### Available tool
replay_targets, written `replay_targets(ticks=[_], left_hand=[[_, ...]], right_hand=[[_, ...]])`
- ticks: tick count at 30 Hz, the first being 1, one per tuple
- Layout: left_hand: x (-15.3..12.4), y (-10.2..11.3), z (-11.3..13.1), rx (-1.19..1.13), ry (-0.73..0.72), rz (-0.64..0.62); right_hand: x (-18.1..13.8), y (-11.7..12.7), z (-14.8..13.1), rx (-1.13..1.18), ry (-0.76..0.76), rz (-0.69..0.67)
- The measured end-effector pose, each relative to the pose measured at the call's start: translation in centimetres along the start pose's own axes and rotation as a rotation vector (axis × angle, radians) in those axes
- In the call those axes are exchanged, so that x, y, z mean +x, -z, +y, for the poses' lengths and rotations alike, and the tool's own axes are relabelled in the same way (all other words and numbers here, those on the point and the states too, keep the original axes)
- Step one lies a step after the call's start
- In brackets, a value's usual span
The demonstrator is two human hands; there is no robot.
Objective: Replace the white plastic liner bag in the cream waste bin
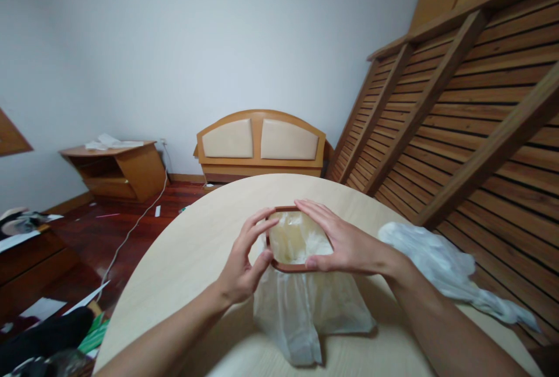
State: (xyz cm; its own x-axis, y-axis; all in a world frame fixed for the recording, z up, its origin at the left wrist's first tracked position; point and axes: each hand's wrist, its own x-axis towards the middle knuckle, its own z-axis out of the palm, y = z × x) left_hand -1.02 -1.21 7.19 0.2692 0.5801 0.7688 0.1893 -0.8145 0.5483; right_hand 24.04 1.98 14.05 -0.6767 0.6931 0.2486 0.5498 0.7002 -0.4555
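A brown rim [293, 268], rectangular with rounded corners like a waste bin's, is between my hands over the round table. A translucent whitish plastic bag [288, 319] lines its opening and hangs down outside the near side, its lower edge spread toward me. My left hand [248, 257] grips the left side, fingers at the far left corner and thumb at the near left corner. On the right, my right hand [338, 240] spans the rim, fingers over the far edge and thumb on the near edge. Whether a bin body stands under the bag is hidden.
The pale round table [187, 260] fills the foreground. A crumpled white plastic bag [432, 260] lies at its right edge, by a leaning slatted wooden panel [437, 132]. A headboard [262, 138] stands beyond. Left are a wooden cabinet [142, 170], a floor cable [131, 231] and scattered papers [43, 309].
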Motion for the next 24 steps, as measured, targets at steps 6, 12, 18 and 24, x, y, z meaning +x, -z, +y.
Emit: replay_targets(ticks=[6, 12, 18, 24], left_hand=[[0.3, 0.5, -1.2, -0.051, 0.157, -0.067], [0.1, 0.2, -1.4, -0.1, 0.21, -0.051], [-0.1, -0.1, -1.6, -0.143, 0.253, -0.049], [-0.3, -0.7, -1.6, -0.192, 0.27, -0.044]], right_hand=[[-0.1, -0.5, 0.3, -0.004, 0.046, -0.001], [-0.2, -0.7, 0.6, 0.008, 0.053, 0.002], [-0.2, -0.7, 0.5, 0.024, 0.063, 0.002], [-0.2, -0.5, 0.0, 0.01, 0.058, 0.015]])
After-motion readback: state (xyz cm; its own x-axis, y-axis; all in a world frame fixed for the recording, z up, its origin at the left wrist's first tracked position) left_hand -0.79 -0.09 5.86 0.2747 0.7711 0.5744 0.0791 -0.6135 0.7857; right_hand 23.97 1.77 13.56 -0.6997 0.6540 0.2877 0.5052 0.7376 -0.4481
